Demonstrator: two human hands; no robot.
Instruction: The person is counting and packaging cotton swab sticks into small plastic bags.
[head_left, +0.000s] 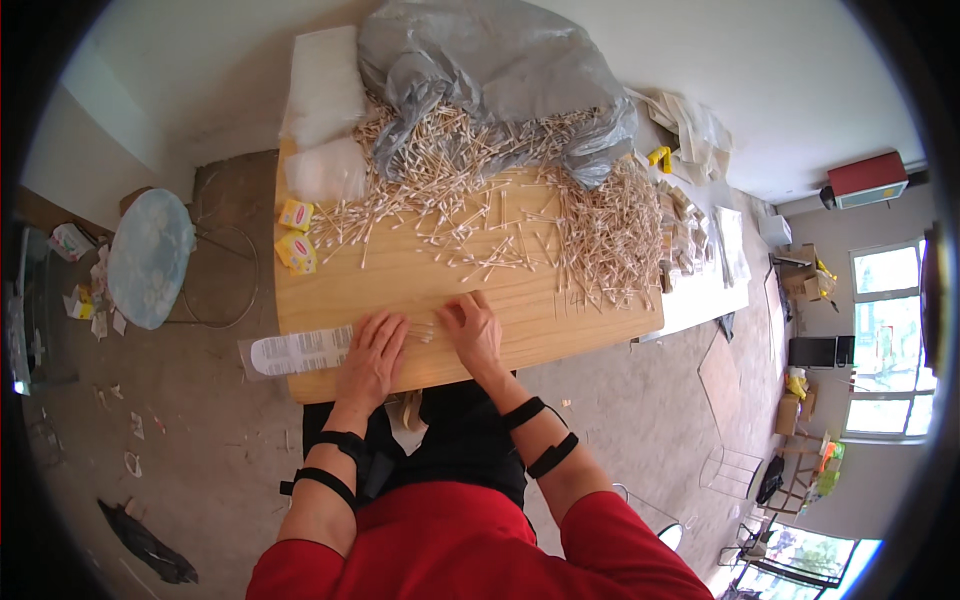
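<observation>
My left hand (372,355) lies flat on the wooden table (520,310) near its front edge, fingers spread over a small bunch of cotton swabs (425,328) and the end of a clear printed packet (298,351). My right hand (472,330) rests just to the right, fingertips touching the same swabs. A big heap of loose wooden-stick cotton swabs (470,170) covers the far half of the table, spilling from a grey plastic bag (500,70).
Two small yellow boxes (297,235) sit at the table's left side, below white foam pads (325,110). Flat cartons (680,230) lie at the right end. A round blue stool (150,258) stands on the floor to the left.
</observation>
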